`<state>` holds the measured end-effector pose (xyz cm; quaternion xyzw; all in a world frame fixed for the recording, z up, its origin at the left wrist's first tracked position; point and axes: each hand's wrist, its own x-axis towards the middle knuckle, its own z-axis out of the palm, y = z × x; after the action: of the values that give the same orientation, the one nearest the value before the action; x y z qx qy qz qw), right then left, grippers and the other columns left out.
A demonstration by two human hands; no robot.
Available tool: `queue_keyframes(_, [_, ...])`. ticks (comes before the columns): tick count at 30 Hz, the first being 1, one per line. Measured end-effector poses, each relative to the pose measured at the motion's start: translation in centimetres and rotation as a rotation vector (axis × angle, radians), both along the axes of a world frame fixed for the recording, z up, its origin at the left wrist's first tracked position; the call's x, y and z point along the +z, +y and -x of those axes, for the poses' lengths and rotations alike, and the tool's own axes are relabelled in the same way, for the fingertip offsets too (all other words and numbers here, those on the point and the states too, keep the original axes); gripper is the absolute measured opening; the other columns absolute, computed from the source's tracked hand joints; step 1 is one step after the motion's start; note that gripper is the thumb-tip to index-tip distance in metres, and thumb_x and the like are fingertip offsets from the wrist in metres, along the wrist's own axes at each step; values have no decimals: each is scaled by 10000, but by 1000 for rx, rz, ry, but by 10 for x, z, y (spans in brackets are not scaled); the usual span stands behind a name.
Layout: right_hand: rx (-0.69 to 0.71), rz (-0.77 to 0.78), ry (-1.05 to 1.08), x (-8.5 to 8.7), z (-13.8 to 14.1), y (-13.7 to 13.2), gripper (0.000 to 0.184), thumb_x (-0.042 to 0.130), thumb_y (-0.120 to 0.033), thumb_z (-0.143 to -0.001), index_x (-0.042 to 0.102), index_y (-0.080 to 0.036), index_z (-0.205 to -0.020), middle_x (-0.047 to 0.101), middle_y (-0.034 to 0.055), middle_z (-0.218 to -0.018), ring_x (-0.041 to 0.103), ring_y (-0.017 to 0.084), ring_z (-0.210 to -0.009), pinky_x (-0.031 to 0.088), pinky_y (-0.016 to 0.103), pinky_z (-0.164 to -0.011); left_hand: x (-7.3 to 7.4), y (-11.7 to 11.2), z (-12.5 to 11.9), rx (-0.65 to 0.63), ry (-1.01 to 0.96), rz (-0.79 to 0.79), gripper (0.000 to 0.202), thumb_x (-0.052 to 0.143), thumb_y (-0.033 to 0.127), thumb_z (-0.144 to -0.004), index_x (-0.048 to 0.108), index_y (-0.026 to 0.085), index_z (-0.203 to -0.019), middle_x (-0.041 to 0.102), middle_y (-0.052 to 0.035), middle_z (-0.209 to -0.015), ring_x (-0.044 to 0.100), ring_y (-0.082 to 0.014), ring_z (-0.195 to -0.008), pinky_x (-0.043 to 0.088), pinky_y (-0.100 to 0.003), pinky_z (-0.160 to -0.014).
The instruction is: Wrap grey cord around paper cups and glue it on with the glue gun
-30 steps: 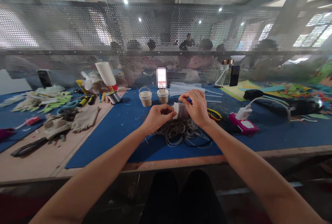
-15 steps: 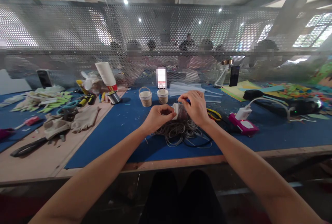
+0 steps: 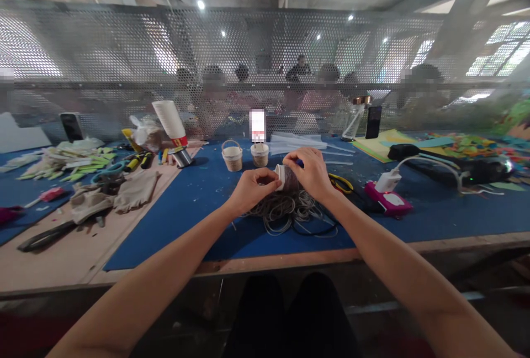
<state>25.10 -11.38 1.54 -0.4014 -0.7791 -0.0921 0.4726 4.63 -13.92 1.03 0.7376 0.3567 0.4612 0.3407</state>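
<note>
A white paper cup (image 3: 281, 177) lies tilted on its side, with grey-brown cord wound round its outside. My left hand (image 3: 253, 188) is closed on the cup's rim, thumb and fingers pinching its near left edge. My right hand (image 3: 311, 171) curls over the far right side of the cup, its fingers closed; what they pinch is hidden. Under both hands sits a loose heap of grey cord (image 3: 285, 213). Just beyond stand two small cord-wrapped cups with handles, a left one (image 3: 232, 160) and a right one (image 3: 260, 157).
Yellow-handled pliers (image 3: 342, 183) and a pink box with a white plug (image 3: 388, 199) are to the right. Clear strips (image 3: 298, 142) lie behind. Stacked paper cups (image 3: 169, 120), gloves (image 3: 136, 189) and scissors (image 3: 111, 170) are left. A perforated screen (image 3: 265, 43) rises behind the table.
The fingers of my right hand have shifted slightly at the cup, and a patch of blue now shows between them. My left hand and the cup stay nearly in place.
</note>
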Motion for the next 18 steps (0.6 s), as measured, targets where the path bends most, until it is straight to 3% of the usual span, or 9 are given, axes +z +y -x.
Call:
queue_keyframes(6, [62,-26,90,5,-3,-7,169,584,-332,-1035,677,-257,-916,755,23,-933,677,222,-971,433,398,-994,-3,9,3,73,-115,60,209,784,362,-778,761,161,-831,743,-40,-768,628,-156,-698,493,-297,-692])
queue_keyframes(12, [62,-36,137,9,-3,-15,294,478,-349,-1075,673,-253,-877,722,52,-985,660,226,-1027,466,418,-996,1,11,7,104,-232,114,235,838,377,-749,780,162,-823,743,-37,-753,642,-159,-706,506,-295,-708])
queue_keyframes(15, [7,-27,231,6,-5,-8,191,549,-391,-1032,674,-249,-1003,704,97,-1108,640,259,-1134,496,448,-1024,2,11,7,85,-294,132,240,853,381,-746,786,163,-822,744,-38,-770,653,-162,-732,517,-296,-744])
queue_keyframes(18, [16,125,337,0,-8,2,305,588,-464,-1005,646,-239,-1201,684,134,-1273,654,268,-1184,510,461,-1049,1,12,9,68,-347,152,236,856,379,-752,785,162,-810,725,-29,-760,636,-146,-719,509,-283,-736])
